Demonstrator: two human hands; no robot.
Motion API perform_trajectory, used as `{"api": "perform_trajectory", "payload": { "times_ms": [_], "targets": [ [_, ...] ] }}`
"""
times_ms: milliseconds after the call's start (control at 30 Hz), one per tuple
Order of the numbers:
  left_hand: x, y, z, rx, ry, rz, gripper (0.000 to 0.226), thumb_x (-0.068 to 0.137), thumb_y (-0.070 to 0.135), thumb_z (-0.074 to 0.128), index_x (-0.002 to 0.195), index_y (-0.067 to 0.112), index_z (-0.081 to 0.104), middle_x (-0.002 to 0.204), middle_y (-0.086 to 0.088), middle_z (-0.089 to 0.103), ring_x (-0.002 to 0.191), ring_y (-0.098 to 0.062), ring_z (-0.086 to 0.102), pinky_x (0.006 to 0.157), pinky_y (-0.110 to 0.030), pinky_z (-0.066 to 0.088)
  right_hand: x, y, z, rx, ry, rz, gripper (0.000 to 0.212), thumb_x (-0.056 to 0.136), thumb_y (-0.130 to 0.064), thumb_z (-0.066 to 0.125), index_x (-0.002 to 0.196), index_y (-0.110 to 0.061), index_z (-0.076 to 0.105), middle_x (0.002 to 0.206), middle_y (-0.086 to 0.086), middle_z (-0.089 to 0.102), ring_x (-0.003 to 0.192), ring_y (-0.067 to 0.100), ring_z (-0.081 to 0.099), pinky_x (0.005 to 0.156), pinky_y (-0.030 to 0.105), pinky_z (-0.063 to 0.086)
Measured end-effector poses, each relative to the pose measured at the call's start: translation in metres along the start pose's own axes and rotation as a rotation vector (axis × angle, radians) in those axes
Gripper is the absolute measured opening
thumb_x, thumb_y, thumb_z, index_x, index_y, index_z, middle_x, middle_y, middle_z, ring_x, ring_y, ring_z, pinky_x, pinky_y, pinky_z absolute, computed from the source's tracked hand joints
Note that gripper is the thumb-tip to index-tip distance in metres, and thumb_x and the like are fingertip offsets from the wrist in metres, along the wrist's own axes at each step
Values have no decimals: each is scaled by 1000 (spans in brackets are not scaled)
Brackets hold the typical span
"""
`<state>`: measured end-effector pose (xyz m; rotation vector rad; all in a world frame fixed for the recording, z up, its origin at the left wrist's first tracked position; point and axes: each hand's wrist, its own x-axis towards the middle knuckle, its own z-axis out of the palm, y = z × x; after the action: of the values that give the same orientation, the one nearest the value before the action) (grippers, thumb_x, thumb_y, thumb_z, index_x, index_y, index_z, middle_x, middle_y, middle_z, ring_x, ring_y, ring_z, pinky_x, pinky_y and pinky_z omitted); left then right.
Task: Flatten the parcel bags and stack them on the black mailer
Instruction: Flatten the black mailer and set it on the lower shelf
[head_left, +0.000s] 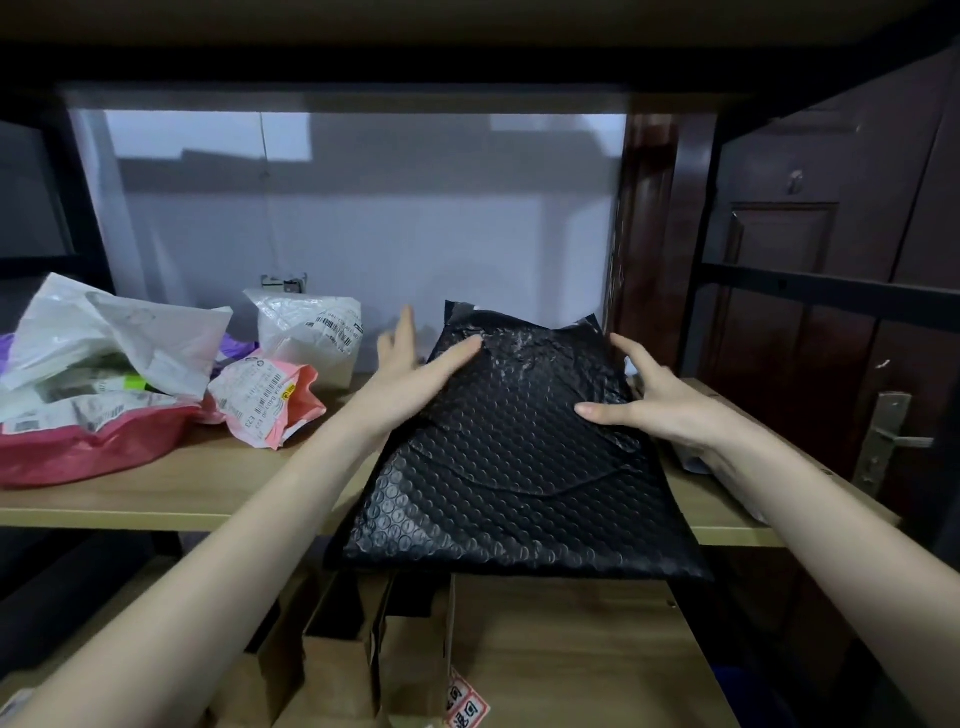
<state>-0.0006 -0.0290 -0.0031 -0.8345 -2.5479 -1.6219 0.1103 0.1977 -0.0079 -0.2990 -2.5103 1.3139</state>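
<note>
A black bubble mailer (509, 467) lies on the wooden shelf (218, 493), its near end hanging over the front edge. My left hand (415, 358) rests at its far left corner with fingers straight, thumb on the black surface. My right hand (649, 395) lies at its right edge, fingers spread, thumb pressing on the top. Crumpled parcel bags sit to the left: a white bag (306, 332) at the back, a pink-and-white bag (265, 400) in front of it, and a heap of white and red bags (93, 384) at the far left.
The shelf has a black metal frame (800, 286) and a white wall behind. A dark wooden door (831, 234) with a handle stands to the right. Cardboard boxes (519, 654) sit below the shelf.
</note>
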Motion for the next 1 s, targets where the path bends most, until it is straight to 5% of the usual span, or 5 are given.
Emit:
{"api": "perform_trajectory", "payload": {
  "times_ms": [100, 167, 300, 500, 1000],
  "targets": [
    [3, 4, 9, 551, 139, 436, 84, 81, 51, 47, 150, 34, 4, 160, 2, -2, 147, -19, -3, 117, -46, 1, -2, -5, -3, -313, 102, -77, 94, 76, -33, 75, 147, -39, 13, 149, 7, 17, 138, 28, 14, 113, 40, 17],
    [5, 8, 17, 745, 49, 508, 78, 80, 50, 39, 150, 32, 9, 160, 3, 1, 147, -16, -6, 117, -43, -4, -3, -11, 1, -378, 139, -221, 87, 80, -16, 69, 148, -29, 17, 154, 5, 12, 141, 24, 9, 114, 34, 13],
    [8, 3, 27, 841, -39, 465, 71, 94, 54, 34, 152, 24, 6, 160, 2, -1, 147, -10, -6, 117, -36, -5, -1, -13, 18, -541, 115, -396, 68, 90, -15, 49, 149, -18, 15, 159, 2, 6, 146, 16, 0, 119, 31, 2],
    [5, -17, 38, 902, -246, 319, 76, 93, 62, 22, 152, 17, 5, 160, 2, -7, 146, -9, -10, 119, -32, -4, 6, 13, 34, -704, -58, -273, 69, 96, -50, 34, 151, -22, 4, 160, -1, -4, 146, 12, -7, 120, 37, -1],
    [1, -33, 49, 819, -443, 159, 73, 93, 63, 25, 150, 28, -5, 159, 3, -14, 145, -10, -13, 115, -26, -5, 12, 27, 43, -795, -271, -132, 69, 96, -54, 25, 150, -23, -5, 158, 0, -15, 145, 13, -15, 119, 35, -5]
  ]
}}
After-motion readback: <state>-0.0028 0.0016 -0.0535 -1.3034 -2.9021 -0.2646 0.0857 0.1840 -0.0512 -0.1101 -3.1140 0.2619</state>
